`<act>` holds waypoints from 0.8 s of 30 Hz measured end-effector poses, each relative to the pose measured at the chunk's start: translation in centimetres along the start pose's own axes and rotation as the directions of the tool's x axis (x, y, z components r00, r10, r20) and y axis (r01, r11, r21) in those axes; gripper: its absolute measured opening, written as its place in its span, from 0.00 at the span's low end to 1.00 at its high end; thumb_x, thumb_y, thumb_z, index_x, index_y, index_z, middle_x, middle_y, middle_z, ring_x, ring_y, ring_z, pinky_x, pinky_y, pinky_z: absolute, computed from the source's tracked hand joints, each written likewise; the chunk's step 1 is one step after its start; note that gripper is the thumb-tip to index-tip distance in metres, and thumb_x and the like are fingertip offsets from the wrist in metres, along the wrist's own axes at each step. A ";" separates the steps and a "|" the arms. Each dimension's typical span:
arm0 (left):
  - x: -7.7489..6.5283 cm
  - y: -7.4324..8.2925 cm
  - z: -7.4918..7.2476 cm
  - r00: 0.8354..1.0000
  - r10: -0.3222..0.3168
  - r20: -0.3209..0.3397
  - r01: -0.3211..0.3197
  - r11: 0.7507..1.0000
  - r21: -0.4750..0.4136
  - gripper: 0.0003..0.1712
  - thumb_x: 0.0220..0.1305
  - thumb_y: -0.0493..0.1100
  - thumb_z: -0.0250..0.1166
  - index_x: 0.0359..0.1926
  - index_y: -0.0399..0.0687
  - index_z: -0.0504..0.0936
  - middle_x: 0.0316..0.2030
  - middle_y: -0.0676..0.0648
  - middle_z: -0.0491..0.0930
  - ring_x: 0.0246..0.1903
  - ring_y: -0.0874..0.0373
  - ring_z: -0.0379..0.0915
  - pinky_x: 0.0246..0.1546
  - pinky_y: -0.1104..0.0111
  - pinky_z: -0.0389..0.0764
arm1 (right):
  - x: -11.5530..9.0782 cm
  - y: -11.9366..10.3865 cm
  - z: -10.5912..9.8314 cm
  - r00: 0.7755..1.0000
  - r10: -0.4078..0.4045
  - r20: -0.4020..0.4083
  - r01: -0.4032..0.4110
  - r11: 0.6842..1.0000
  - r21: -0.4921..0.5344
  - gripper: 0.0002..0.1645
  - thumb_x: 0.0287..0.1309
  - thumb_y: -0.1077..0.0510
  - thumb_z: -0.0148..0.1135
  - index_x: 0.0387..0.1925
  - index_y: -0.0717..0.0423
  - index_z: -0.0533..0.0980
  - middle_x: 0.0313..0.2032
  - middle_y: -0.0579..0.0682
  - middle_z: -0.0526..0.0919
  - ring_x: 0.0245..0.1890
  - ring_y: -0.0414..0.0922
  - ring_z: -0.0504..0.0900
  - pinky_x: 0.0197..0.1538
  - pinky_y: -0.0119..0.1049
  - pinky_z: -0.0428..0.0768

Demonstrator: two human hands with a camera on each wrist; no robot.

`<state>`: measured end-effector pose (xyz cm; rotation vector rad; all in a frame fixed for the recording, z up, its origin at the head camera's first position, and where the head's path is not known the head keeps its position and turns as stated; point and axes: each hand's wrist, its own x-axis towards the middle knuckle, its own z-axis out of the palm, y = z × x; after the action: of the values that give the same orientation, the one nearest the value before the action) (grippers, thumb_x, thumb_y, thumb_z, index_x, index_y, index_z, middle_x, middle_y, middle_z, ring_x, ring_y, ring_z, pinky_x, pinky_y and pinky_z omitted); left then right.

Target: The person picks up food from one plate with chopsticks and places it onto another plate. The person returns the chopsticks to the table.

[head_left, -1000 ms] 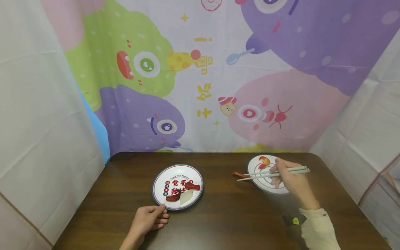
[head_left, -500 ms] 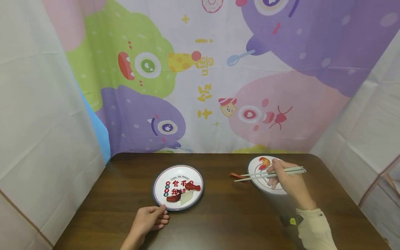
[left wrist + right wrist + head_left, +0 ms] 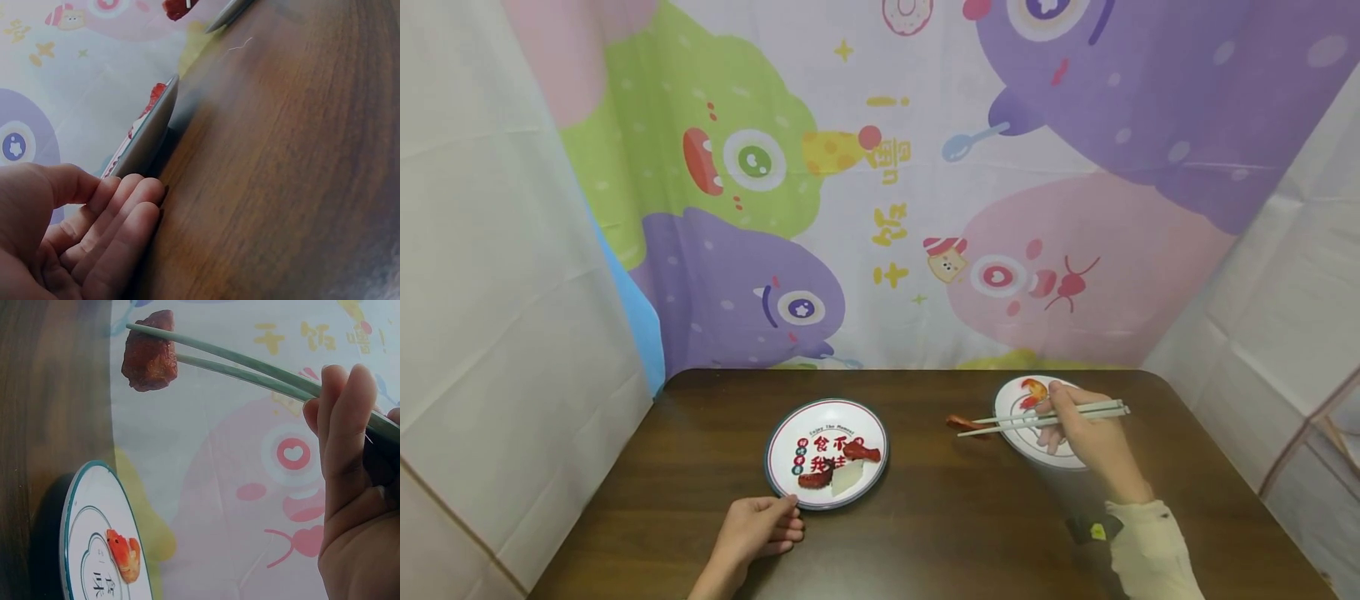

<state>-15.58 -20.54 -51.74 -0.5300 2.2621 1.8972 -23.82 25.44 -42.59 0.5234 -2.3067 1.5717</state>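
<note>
My left hand point(image 3: 752, 533) pinches the near rim of a white plate point(image 3: 790, 429) with red lettering and a dark green edge, thumb on the rim. On it lie a red drumstick-shaped piece point(image 3: 861, 452), a dark red-brown piece point(image 3: 815, 477) and a white piece point(image 3: 847, 477). My right hand point(image 3: 1086, 429) holds a pair of pale green chopsticks point(image 3: 244, 361). Their tips grip a glazed reddish-brown meat chunk point(image 3: 150, 365), raised above the table just left of the second plate point(image 3: 1018, 447). An orange-red shrimp point(image 3: 125, 556) lies on that second plate, which my right hand partly covers.
Both plates stand on a dark brown wooden table point(image 3: 925, 533), with a stretch of tabletop between them. A cartoon-printed curtain point(image 3: 895, 325) hangs along the table's back edge. White cloth panels point(image 3: 497, 275) flank both sides.
My right hand has drifted a little to the left, carrying the meat chunk in the chopsticks away from the right plate. My left hand stays at the left plate's rim.
</note>
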 end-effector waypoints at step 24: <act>0.0 -0.1 0.0 1.000 0.001 -0.008 -0.001 1.000 0.006 0.21 0.70 0.50 0.66 0.37 0.32 0.87 0.26 0.43 0.89 0.26 0.56 0.87 0.27 0.67 0.88 | 0.7 -0.2 1.0 0.999 -0.043 -0.004 0.043 0.997 0.071 0.22 0.79 0.62 0.48 0.33 0.74 0.81 0.15 0.55 0.82 0.10 0.43 0.80 0.15 0.34 0.79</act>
<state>-15.58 -20.55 -51.83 -0.5369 2.2729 1.8920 -24.37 24.30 -42.46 0.5842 -2.2291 1.6379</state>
